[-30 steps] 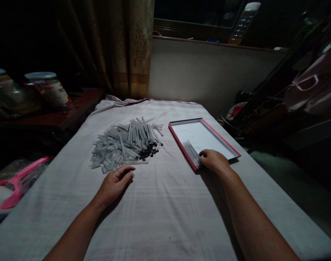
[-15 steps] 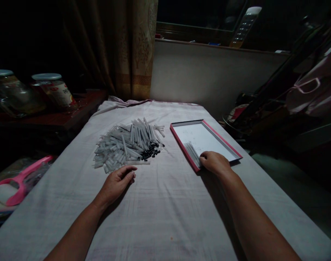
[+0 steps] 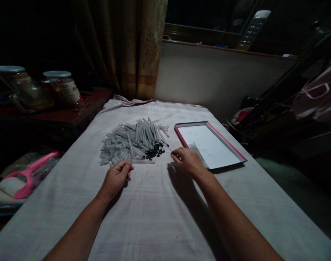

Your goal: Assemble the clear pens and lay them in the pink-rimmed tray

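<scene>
A heap of clear plastic tubes [image 3: 129, 143] lies on the cloth-covered table [image 3: 160, 210], with small black caps [image 3: 154, 152] at its right edge. My left hand [image 3: 115, 177] rests at the heap's near edge, its fingers curled towards a single tube [image 3: 143, 162] lying apart. My right hand [image 3: 187, 161] hovers between the caps and the red-rimmed tray [image 3: 230, 145], fingers loosely bent and holding nothing I can see. A few tubes [image 3: 199, 154] lie in the tray's near left corner.
Two lidded jars [image 3: 62, 88] stand on a dark wooden shelf at the left. A pink plastic tool [image 3: 29, 174] lies on bags below it. A curtain [image 3: 132, 47] hangs behind the table. Bags and dark clutter [image 3: 298, 101] fill the right side.
My right hand has left the tray's near corner and moved left towards the black caps. My left hand has edged forward to the heap. The view has shifted slightly.
</scene>
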`<action>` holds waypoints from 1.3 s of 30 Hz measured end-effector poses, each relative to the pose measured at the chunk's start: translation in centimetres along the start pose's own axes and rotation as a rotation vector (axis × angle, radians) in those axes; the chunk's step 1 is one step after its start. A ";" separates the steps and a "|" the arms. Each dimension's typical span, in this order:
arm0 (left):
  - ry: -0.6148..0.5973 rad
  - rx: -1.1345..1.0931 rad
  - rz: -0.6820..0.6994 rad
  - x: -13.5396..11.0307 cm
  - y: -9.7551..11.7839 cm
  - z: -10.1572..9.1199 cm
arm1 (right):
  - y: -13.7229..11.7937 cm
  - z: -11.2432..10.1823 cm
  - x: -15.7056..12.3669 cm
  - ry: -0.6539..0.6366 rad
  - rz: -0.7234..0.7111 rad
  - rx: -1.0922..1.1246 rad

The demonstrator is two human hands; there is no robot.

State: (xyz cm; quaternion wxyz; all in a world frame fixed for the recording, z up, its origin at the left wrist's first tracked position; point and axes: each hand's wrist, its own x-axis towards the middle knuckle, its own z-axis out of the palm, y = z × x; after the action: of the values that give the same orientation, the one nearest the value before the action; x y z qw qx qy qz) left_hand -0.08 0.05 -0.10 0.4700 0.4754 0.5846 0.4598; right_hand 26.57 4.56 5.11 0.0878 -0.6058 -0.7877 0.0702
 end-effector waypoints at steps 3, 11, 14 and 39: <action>0.074 -0.005 0.013 0.2 0.2 -0.5 | -3.0 2.6 0.3 -0.041 -0.108 0.080; 0.121 0.157 0.155 0.1 -0.3 -0.7 | -4.5 5.3 0.3 -0.012 -0.118 0.157; 0.181 0.399 0.426 -0.3 -0.1 -0.5 | -3.6 5.1 -0.6 0.019 -0.125 0.334; 0.060 0.847 0.836 -0.9 -1.5 0.0 | -3.2 5.5 1.2 0.156 0.015 0.907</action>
State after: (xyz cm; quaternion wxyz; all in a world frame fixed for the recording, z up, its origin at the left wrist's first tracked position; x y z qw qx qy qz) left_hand -0.13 -1.06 -1.44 0.0019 0.7981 0.4934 0.3459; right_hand 21.98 4.92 0.47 0.4025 -0.5154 -0.6640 0.3626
